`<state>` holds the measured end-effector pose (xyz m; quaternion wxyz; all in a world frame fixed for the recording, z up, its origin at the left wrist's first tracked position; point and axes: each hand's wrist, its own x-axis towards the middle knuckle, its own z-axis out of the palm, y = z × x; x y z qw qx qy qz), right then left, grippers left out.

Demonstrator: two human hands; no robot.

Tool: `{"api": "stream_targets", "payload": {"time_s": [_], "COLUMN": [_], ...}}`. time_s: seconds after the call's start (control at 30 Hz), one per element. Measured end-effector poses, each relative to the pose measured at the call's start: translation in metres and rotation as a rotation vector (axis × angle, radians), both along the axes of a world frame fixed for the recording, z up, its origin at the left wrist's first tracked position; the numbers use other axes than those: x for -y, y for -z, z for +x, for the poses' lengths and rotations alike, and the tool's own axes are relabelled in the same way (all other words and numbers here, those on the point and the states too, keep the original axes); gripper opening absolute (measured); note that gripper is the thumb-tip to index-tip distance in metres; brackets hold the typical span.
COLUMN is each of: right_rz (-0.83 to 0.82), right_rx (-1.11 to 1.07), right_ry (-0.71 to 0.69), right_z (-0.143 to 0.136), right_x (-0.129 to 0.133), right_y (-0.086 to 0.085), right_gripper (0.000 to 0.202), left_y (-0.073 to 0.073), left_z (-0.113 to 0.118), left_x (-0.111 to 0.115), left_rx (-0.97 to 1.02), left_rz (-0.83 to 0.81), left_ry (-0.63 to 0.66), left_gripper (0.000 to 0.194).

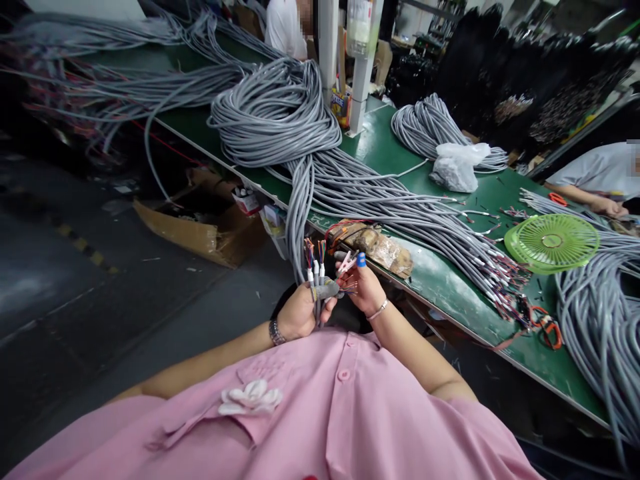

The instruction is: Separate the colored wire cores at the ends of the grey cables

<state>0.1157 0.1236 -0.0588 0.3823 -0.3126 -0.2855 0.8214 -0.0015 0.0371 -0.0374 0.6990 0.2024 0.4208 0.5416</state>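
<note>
Several grey cables [317, 303] are gripped in my left hand [300, 310], close to my shirt. Their white-banded ends stand up, fanning into fine coloured wires [315, 250]. A grey finger cover with a yellow edge is on my left hand. Facing it, my right hand [369, 291] has its fingers bent around a small pink clip-like piece [346, 265], whose exact kind is unclear. Blue tape [361, 259] wraps one right fingertip. Thin bare-looking wires [350, 285] spread between both hands; which fingers touch them is hard to see.
Grey cable bundles [275, 113] cover the green table [435, 267]. A taped block [380, 247] lies at its near edge, orange-handled tools [547, 327] and a green fan [551, 241] to the right. A cardboard box [195, 233] sits below. Co-workers [595, 177] are across the table.
</note>
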Motion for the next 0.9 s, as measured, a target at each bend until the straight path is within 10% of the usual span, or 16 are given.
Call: {"api": "stream_targets", "payload": {"time_s": [0.9], "right_rz": [-0.100], "right_rx": [-0.089], "right_ry": [-0.054], "right_z": [0.006], "right_x": [-0.001], "right_y": [0.001], "right_gripper": [0.051], "left_y": [0.008], "left_z": [-0.008], "left_x": [0.006], "left_rx": [-0.041], "left_rz": [0.003], "left_ry": [0.057], "left_gripper": [0.021]}}
